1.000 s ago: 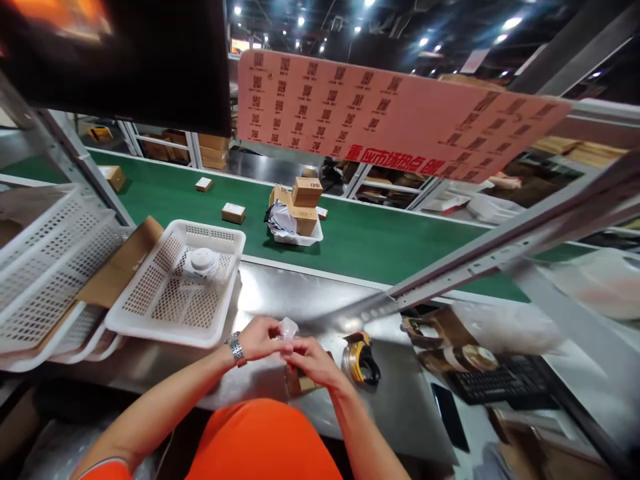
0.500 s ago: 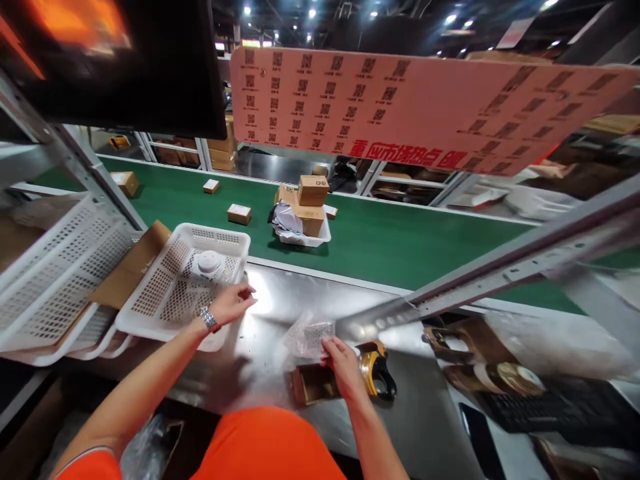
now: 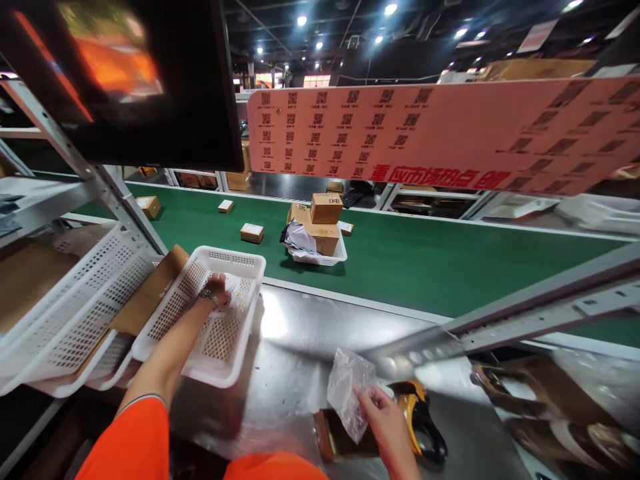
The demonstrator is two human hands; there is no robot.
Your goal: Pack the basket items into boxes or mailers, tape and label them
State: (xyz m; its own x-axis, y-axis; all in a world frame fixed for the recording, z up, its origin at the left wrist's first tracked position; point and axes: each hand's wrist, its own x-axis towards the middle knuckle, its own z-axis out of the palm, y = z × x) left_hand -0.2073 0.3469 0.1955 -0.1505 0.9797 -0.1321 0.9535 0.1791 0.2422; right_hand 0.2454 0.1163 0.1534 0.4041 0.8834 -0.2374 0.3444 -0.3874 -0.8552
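My left hand (image 3: 218, 291) is down inside a white perforated plastic basket (image 3: 231, 372), its fingers bent over a small white item in clear wrapping (image 3: 233, 285). The hand covers most of that item. My right hand (image 3: 384, 417) pinches a clear bubble-wrap bag (image 3: 350, 393) at its right edge. Under the bag, an open brown cardboard box (image 3: 327, 437) lies on the metal table (image 3: 285, 363). Just right of my right hand lies a yellow and black tape dispenser (image 3: 423, 427).
Behind the table runs a green conveyor belt (image 3: 425, 267) with small boxes and a loaded white basket (image 3: 340, 252). More white baskets (image 3: 100, 303) stand at the left. A metal post (image 3: 540, 303) slants across the right, and a monitor (image 3: 200, 100) hangs above left.
My left hand has gone from beside the basket's right rim down into it, onto the white item. My right hand has lifted the bubble-wrap bag, which now hangs more upright over the box.
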